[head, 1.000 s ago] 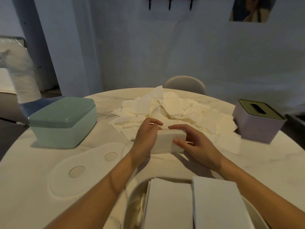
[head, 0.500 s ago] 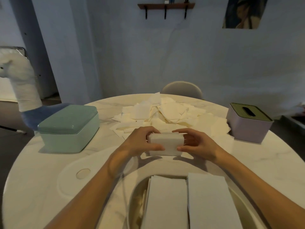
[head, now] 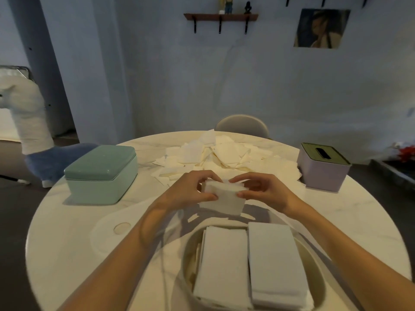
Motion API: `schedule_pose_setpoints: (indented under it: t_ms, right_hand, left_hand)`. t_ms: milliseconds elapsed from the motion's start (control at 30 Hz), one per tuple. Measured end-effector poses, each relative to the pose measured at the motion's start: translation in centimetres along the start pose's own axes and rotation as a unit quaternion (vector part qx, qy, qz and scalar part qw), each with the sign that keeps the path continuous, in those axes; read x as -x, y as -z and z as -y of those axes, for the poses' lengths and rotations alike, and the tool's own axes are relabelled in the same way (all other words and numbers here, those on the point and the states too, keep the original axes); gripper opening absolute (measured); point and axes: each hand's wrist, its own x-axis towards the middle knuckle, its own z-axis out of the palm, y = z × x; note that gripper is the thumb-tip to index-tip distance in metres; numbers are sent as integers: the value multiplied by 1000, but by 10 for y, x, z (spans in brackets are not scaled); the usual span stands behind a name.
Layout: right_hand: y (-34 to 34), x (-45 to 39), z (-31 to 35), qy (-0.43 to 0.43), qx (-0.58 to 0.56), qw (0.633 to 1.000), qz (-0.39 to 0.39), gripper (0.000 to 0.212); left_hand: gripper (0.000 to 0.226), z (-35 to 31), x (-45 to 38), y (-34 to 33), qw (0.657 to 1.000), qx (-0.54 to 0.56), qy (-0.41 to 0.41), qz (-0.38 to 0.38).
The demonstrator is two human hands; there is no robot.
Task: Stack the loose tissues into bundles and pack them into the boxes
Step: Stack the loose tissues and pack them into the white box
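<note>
Soft matt paper tissues (head: 222, 153), glossy marble-look table (head: 67, 232), smooth plastic box (head: 101, 176)

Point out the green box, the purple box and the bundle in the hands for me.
green box (head: 100, 163): head view, on its closed lid.
purple box (head: 320, 175): head view, on its front wall.
bundle (head: 224, 197): head view, on its near face between both hands.

1. This looks like a home dining corner: a round marble-look table (head: 336, 212) with a chair (head: 242, 124) tucked behind it.
2. A small wall shelf (head: 221, 17) holds figurines (too small to identify), beside a portrait print (head: 321, 28).
3. A plush animal (head: 33, 131) stands on the floor.
</note>
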Motion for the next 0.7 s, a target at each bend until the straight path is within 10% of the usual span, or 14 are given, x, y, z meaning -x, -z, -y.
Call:
schedule_pose_setpoints:
  t_ms: [700]
  right_hand:
    - [-19,10,6,-86,33,993,-73,12]
  left_hand:
    - [17,-3,35,-22,991,47,-49,-112]
